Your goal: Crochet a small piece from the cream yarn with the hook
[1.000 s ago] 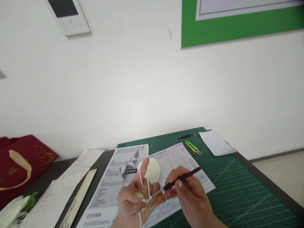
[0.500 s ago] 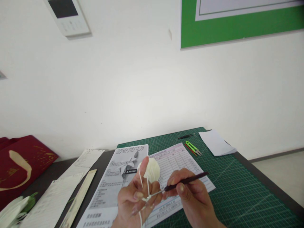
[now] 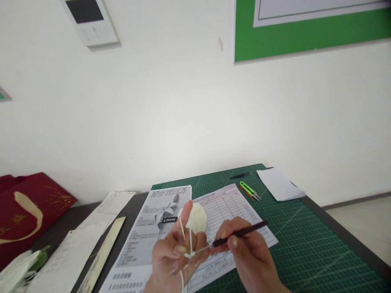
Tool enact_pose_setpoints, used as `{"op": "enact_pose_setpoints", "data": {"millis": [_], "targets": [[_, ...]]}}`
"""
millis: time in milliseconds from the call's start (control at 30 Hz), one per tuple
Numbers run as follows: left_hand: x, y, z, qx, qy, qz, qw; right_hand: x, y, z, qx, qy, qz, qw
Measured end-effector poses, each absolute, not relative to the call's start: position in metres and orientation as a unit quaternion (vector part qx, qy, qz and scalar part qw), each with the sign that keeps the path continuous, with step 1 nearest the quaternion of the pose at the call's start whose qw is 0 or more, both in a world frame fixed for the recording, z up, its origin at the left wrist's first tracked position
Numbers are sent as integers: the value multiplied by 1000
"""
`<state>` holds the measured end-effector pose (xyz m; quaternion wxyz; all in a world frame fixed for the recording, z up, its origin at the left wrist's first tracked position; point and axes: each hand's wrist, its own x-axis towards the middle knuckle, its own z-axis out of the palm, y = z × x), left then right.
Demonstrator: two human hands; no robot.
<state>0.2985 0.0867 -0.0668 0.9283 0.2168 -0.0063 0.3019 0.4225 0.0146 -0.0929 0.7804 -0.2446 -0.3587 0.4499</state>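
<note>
My left hand (image 3: 172, 256) has its index finger raised with cream yarn (image 3: 191, 238) looped over it. Its thumb and other fingers are closed around a small bit of yarn work (image 3: 190, 255). In my right hand (image 3: 249, 252) is a crochet hook (image 3: 240, 233) with a dark handle, held like a pen. The metal tip of the hook reaches left into the yarn at my left fingers. Behind my left hand sits a cream ball of yarn (image 3: 197, 217) on the printed sheets. A yarn tail hangs below the left hand.
Under my hands lie a picture sheet (image 3: 131, 236) and a ruled chart (image 3: 227, 203) on a green cutting mat (image 3: 308, 236). Green thread snips (image 3: 249, 189), black tweezers (image 3: 240, 175) and white paper (image 3: 279, 185) are beyond. Leftward are a ruler (image 3: 104, 252), notes (image 3: 79, 244) and a red bag (image 3: 30, 211).
The whole view has shifted very slightly. Both hands, the yarn and the crochet hook keep nearly the same pose.
</note>
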Motion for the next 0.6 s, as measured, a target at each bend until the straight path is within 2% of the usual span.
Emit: {"op": "enact_pose_setpoints", "data": {"millis": [333, 500, 600], "targets": [[297, 88, -68, 219, 9, 309, 925, 420, 11, -93, -274, -383, 405, 784], [298, 89, -71, 241, 14, 328, 913, 420, 13, -99, -290, -472, 254, 793], [299, 90, -74, 253, 5, 337, 907, 420, 17, -105, -290, -562, 126, 764]]}}
